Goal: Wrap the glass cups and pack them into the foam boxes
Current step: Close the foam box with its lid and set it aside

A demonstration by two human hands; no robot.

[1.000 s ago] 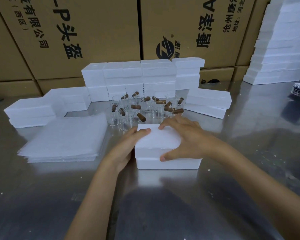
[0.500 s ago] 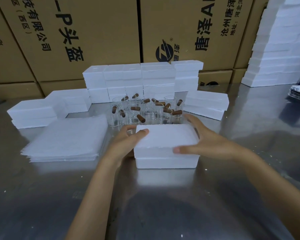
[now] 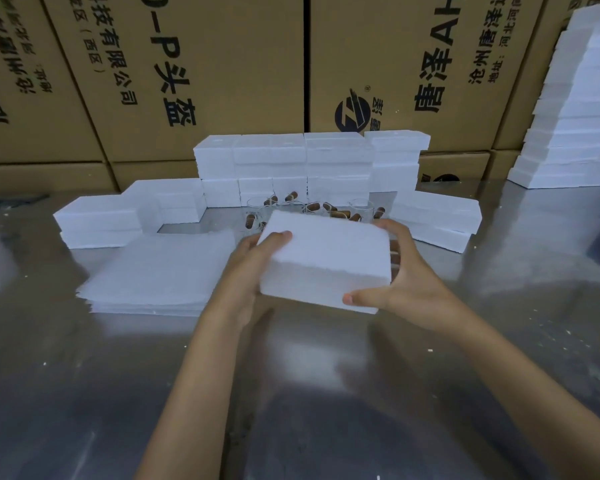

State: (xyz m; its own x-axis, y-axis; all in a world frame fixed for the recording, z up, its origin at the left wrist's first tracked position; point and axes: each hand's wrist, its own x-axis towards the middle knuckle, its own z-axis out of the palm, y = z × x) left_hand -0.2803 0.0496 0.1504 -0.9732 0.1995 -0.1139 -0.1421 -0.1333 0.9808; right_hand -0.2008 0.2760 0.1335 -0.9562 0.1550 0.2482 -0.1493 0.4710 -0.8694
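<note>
Box (image 3: pixel 326 258), closed, gripped at its ends by left hand (image 3: pixel 253 261) and right hand (image 3: pixel 399 271); unwrapped cups (image 3: pixel 312 207) remain behind, wraps (image 3: pixel 160 271) beside.

**A:** where's the open room on this table (image 3: pixel 84 393)?

**B:** whole near side is bare steel, both sides of the arms. Far side's walled off: stacked foam boxes (image 3: pixel 305 168) at the back, glass cups (image 3: pixel 312 207) packed just in front, foam sheets (image 3: pixel 160 271) left, more boxes (image 3: pixel 437 220) right, tall stack (image 3: pixel 575 126) in the far right corner.
</note>
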